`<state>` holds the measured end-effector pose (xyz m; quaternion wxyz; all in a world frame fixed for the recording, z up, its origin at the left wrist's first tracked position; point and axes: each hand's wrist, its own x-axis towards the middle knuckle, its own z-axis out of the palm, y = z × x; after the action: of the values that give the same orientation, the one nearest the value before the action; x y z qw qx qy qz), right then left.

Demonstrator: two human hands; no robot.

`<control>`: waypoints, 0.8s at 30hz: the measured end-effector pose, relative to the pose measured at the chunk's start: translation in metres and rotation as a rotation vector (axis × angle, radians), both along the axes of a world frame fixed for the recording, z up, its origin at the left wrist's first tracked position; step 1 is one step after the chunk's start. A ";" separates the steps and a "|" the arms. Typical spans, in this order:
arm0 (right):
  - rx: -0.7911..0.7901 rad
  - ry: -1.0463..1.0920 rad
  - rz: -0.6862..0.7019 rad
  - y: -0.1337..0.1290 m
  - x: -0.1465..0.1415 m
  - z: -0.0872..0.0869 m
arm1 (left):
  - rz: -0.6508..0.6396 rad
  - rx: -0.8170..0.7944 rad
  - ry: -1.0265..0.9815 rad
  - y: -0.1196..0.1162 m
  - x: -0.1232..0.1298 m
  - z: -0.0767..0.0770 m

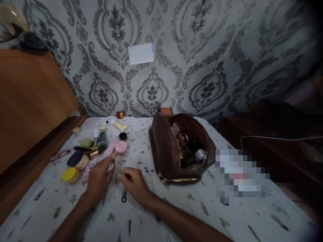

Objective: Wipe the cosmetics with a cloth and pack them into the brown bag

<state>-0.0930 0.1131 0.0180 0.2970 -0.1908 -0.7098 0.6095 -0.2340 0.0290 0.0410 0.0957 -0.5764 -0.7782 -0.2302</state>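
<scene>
My left hand (99, 174) is closed over the front of the cosmetics group, its fingertips at a small tan piece I cannot identify. Just beyond those fingers lie a pale pink tube (110, 148) and a round pink jar (121, 147). Close beside it, my right hand (135, 184) has its fingers curled in a pinch; whatever they hold is blurred. A brown leather cosmetic bag (164, 144) stands unzipped to the right, with several bottles and a white-capped item (200, 154) inside. A yellow-lidded jar (71, 174) and a dark blue-lidded jar (75, 160) sit left of my left hand.
Farther back are a green bottle (102, 141), a cream tube (119, 126), a black cap (122, 136) and a red-and-gold item (120, 115). A wooden cabinet (32, 97) borders the left, the patterned wall the back. A pixelated patch covers something at right.
</scene>
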 end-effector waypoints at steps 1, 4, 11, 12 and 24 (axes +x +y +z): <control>-0.020 -0.001 -0.012 0.000 0.000 0.000 | -0.016 0.001 0.007 0.002 -0.001 0.000; -0.085 0.012 -0.050 0.000 -0.001 0.000 | -0.042 -0.017 0.062 0.010 -0.003 0.007; -0.145 0.045 -0.120 0.000 -0.005 -0.007 | -0.075 -0.092 0.232 0.050 -0.003 0.019; -0.153 0.045 -0.127 0.000 -0.006 -0.008 | -0.070 -0.106 0.255 0.055 -0.003 0.017; -0.158 0.082 -0.166 0.006 -0.007 -0.014 | 0.071 -0.281 0.319 0.074 0.000 0.006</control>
<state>-0.0995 0.1187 0.0035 0.3592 -0.2468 -0.6286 0.6442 -0.2341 0.1026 0.0472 0.1444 -0.5853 -0.7975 -0.0217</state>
